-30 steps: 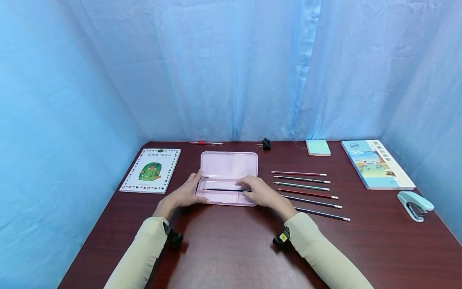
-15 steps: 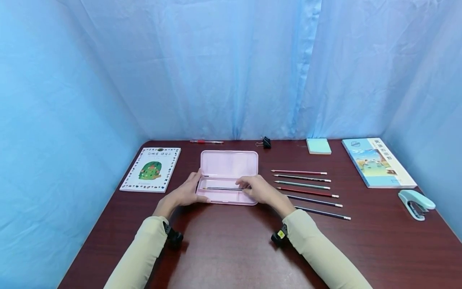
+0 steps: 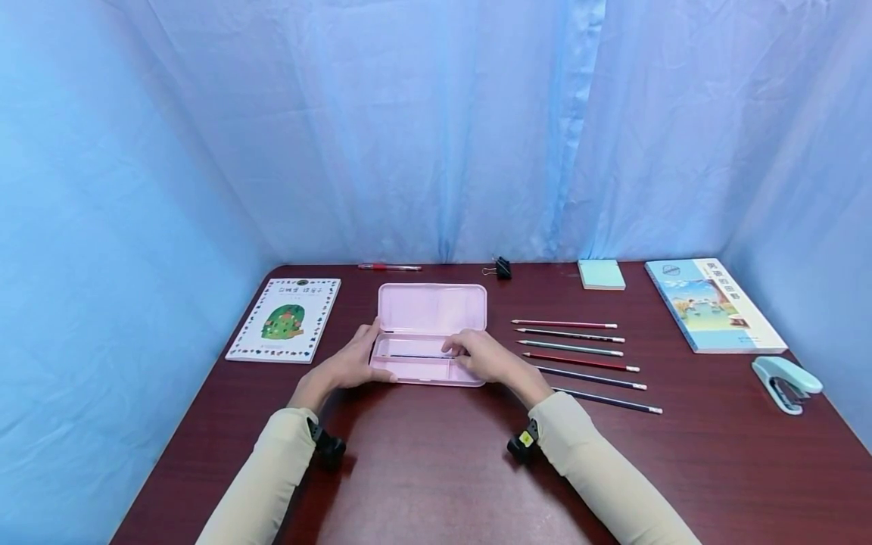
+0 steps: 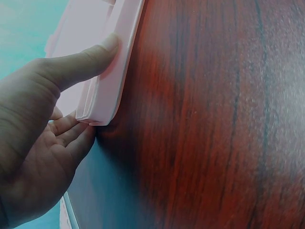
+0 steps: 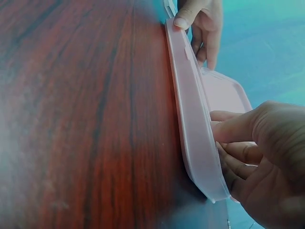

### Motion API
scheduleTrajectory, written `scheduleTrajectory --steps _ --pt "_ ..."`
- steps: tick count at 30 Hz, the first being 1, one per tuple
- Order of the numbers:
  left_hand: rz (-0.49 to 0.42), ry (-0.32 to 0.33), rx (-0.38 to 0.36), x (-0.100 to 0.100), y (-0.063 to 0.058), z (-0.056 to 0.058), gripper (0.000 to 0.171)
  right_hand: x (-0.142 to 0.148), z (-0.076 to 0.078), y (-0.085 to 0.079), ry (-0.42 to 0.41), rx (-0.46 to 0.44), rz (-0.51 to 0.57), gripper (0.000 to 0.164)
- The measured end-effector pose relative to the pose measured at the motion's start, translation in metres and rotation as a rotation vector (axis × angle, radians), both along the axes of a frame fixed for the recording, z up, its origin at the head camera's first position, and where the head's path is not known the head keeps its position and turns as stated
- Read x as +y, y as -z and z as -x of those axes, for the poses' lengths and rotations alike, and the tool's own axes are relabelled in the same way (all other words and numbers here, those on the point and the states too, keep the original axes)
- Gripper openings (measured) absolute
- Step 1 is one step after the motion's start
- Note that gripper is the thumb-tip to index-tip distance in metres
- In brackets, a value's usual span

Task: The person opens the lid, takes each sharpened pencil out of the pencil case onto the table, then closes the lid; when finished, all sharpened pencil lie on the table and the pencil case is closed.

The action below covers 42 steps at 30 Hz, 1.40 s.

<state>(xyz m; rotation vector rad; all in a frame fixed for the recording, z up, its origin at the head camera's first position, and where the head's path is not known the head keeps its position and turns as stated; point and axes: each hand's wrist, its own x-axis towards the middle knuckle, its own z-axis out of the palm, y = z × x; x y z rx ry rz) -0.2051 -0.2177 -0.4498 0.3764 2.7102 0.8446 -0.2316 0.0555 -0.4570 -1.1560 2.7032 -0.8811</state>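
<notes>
An open pink pencil case (image 3: 417,371) lies on the table with its lid (image 3: 432,309) tipped back. My left hand (image 3: 354,360) holds its left end; in the left wrist view the thumb (image 4: 90,59) lies on the front edge and the fingers (image 4: 71,136) reach along the end wall. A dark pencil (image 3: 415,356) lies lengthwise in the case, beside the divider. My right hand (image 3: 487,357) reaches into the right part of the case, fingers bent around the pencil's right end, which they hide. The right wrist view shows the hand (image 5: 267,152) over the case wall, with no pencil visible.
Several pencils (image 3: 579,365) lie in a row right of the case. Further off are a red pen (image 3: 390,266), a binder clip (image 3: 502,268), sticky notes (image 3: 602,275), a thick book (image 3: 711,306) and a stapler (image 3: 786,384). A picture book (image 3: 284,321) lies at left.
The pencil has gone lower into the case, and its dark line shows thinner by the divider. My right hand has shifted slightly with it. The left hand stays on the case.
</notes>
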Motion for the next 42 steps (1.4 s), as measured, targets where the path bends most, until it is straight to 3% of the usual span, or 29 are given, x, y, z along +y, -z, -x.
scheduleTrajectory --steps 11,20,27,33,42 --pt "-0.020 0.013 0.022 0.000 0.001 0.000 0.116 -0.001 0.004 0.002 0.031 -0.077 0.003 0.018" --pt "-0.015 0.000 0.016 0.001 0.004 0.000 0.117 0.011 0.006 -0.001 0.079 -0.039 0.118 0.016" --pt "-0.030 0.000 0.017 0.001 0.003 0.000 0.117 0.055 0.000 -0.014 0.163 -0.147 0.131 0.017" --pt "-0.032 0.008 0.023 0.000 0.002 -0.001 0.116 0.112 -0.014 -0.019 0.190 -0.116 0.099 0.015" --pt "-0.033 0.015 0.039 -0.001 0.002 0.001 0.116 0.181 -0.048 -0.016 0.249 -0.084 0.022 0.016"
